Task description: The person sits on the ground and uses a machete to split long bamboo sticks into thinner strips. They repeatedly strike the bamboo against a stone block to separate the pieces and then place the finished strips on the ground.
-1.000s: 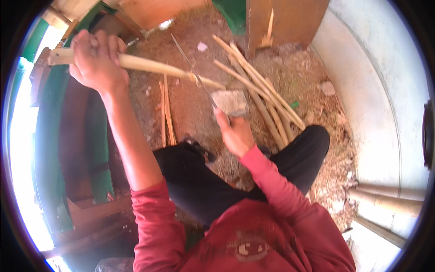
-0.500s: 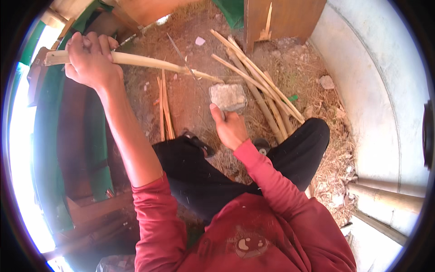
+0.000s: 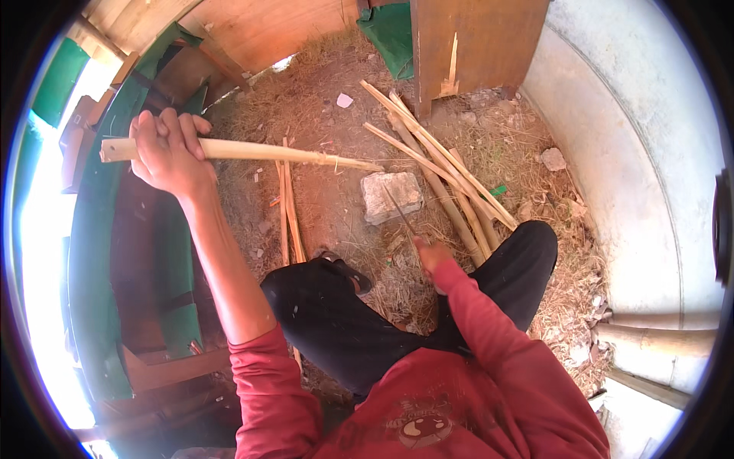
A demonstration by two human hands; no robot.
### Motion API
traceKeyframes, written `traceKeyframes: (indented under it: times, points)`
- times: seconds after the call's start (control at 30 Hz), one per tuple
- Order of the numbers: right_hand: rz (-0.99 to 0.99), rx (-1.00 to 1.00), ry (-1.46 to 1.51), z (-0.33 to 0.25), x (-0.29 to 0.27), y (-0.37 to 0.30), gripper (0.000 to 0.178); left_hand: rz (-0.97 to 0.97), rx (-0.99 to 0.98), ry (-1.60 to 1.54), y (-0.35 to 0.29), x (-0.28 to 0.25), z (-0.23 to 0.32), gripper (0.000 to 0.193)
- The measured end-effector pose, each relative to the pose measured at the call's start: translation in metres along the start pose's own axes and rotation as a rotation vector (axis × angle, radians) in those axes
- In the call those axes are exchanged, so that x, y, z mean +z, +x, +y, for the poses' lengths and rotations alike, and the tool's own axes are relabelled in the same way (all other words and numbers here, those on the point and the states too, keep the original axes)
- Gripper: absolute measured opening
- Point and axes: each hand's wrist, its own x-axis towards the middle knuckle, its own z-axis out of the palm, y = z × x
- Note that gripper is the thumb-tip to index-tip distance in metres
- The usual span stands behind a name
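Observation:
My left hand [image 3: 173, 151] is wrapped round the thick end of a pale bamboo strip [image 3: 260, 152]. The strip slants to the right, and its thin end lies by the far edge of a pale stone block [image 3: 391, 196]. A small burr sticks up partway along it. In my right hand [image 3: 433, 256], the fingers are closed round the handle of a long thin knife [image 3: 401, 208]. Its blade points away from me, and the tip is over the right part of the stone, apart from the strip.
Several bamboo sticks [image 3: 451, 172] lie in a pile to the right of the stone. Narrow split strips [image 3: 290, 210] lie on the left, near my foot. A brown wooden panel [image 3: 478, 46] stands at the back, and a pale curved wall [image 3: 619, 153] rises on the right.
My right hand has drawn back toward me and to the right, bringing the knife off the strip. My left hand and the strip have shifted slightly right and nearer in the picture.

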Motion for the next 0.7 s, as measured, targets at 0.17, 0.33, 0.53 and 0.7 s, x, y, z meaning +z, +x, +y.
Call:
traceKeyframes:
  times: [0.17, 0.33, 0.53, 0.7]
  points:
    - [0.052, 0.102, 0.196, -0.027, -0.010, -0.044, 0.070, 0.048, 0.023, 0.045, 0.003, -0.008, 0.007, 0.024]
    - [0.079, -0.437, 0.431, -0.101, -0.025, -0.095, 0.062, 0.035, 0.052, -0.007, 0.004, 0.007, -0.002, 0.022]
    - [0.128, -0.835, 0.552, -0.131, 0.002, -0.124, 0.056, 0.098, 0.049, 0.025, -0.001, 0.011, 0.007, 0.023]
    - [0.194, -0.296, 0.001, -0.071, 0.052, -0.042, 0.066, 0.243, 0.072, 0.071, -0.009, 0.017, 0.008, 0.029]
